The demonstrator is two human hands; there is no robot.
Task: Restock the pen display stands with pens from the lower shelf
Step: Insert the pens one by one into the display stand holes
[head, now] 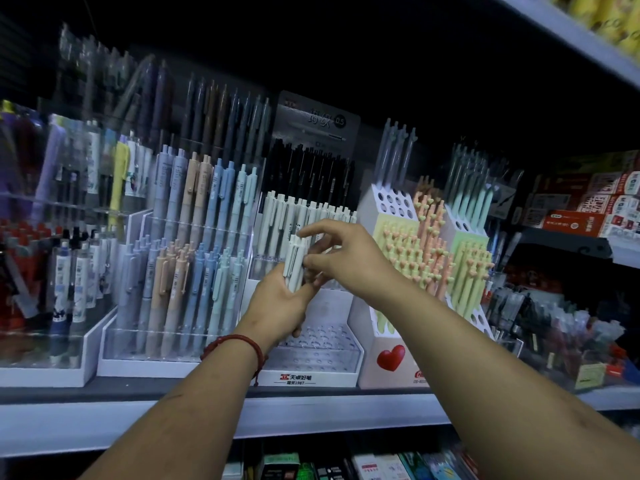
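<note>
red and white boxes (585, 206) sit stacked at the right edge of the frame; blurred yellow packages (606, 19) lie on the upper shelf (568, 34) in the upper right corner.

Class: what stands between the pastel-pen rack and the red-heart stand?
Head view: a white stand with empty front holes and white pens in its back rows.
</note>
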